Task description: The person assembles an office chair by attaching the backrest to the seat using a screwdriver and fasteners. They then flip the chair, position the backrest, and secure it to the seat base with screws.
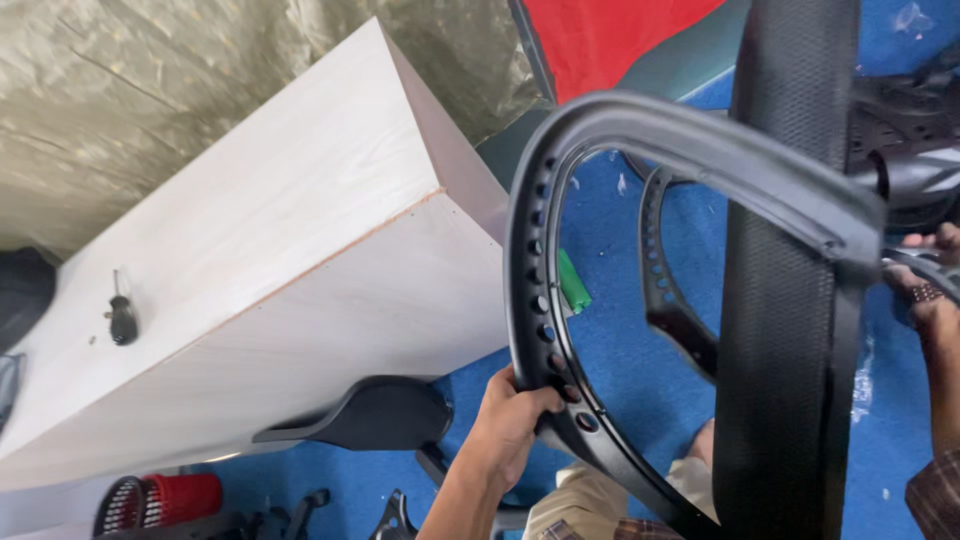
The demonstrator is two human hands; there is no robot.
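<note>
Two bare hands hold a black plastic chair frame [560, 180] over the blue floor [620, 340]. The left hand [508, 415] is clamped around the frame's perforated lower rim, thumb over the holes. The right hand [925, 290] grips the frame's far edge, fingers closed, partly hidden by a black mesh strip [785, 300] that crosses in front. Just above the left grip a green tag [572, 282] shows through the opening. Left of that grip stands a pale wooden cabinet [250, 280] with a key [122, 318] on it, an armrest [375, 412] below.

The right hand [925, 285] is partly hidden behind the blurred black chair frame [640, 135] and cut by the picture's edge.
</note>
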